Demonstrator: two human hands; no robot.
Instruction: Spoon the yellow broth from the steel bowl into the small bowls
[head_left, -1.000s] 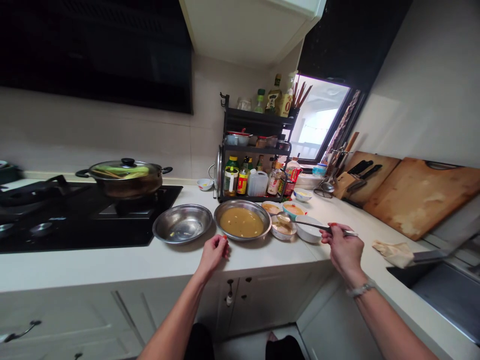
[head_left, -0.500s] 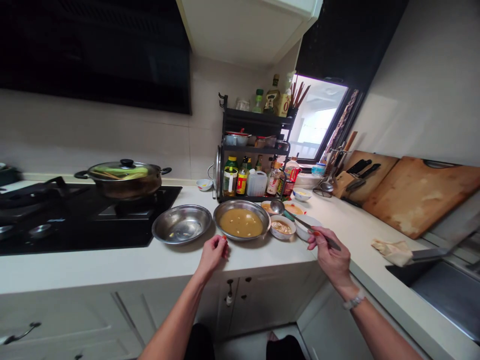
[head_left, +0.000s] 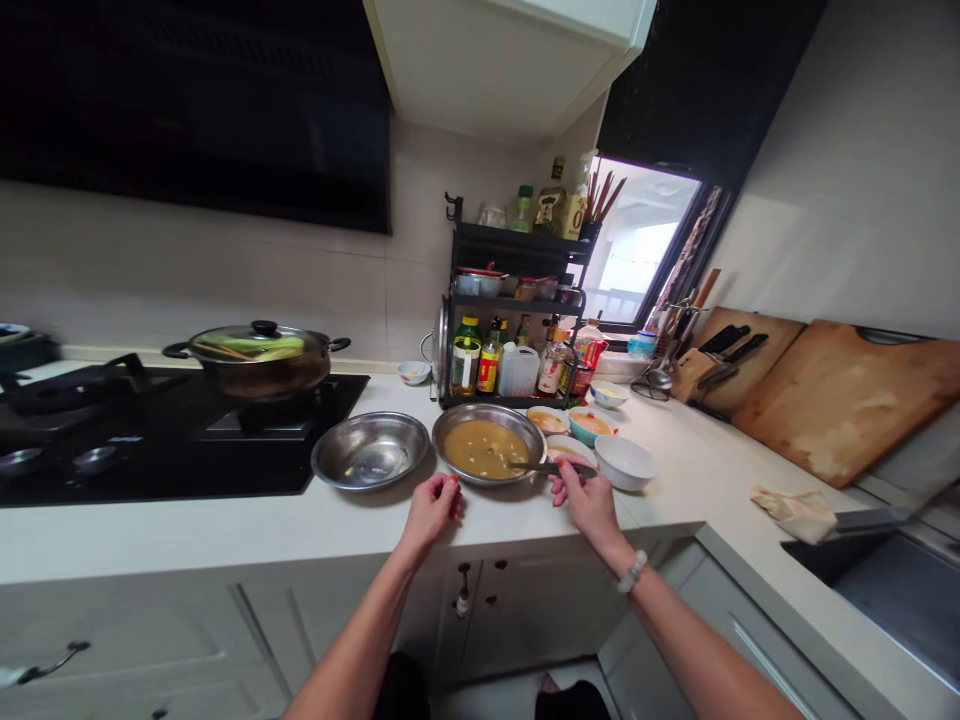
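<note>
My right hand point(head_left: 589, 500) is closed around the handle of a metal ladle point(head_left: 551, 467). The ladle's head is down in the yellowish-brown liquid of a round steel basin point(head_left: 437, 452), mostly hidden under the surface. Pale bits float in that liquid. My left hand point(head_left: 433, 512) is loosely curled just in front of the basin's near rim, with nothing visible in it; I cannot tell whether it touches the rim. A second steel basin point(head_left: 330, 470), wet and holding only small scraps, sits to the left.
Small bowls, including a white bowl point(head_left: 626, 465) and a green-rimmed bowl point(head_left: 591, 425), crowd the basin's right side. Behind stands a black rack point(head_left: 517, 303) of bottles. A lidded pot point(head_left: 262, 370) sits on the stove at left; cutting boards point(head_left: 847, 400) lean at right.
My right hand has moved left with the ladle, whose head went from above the small bowls into the basin's liquid. My left hand has stayed by the basin.
</note>
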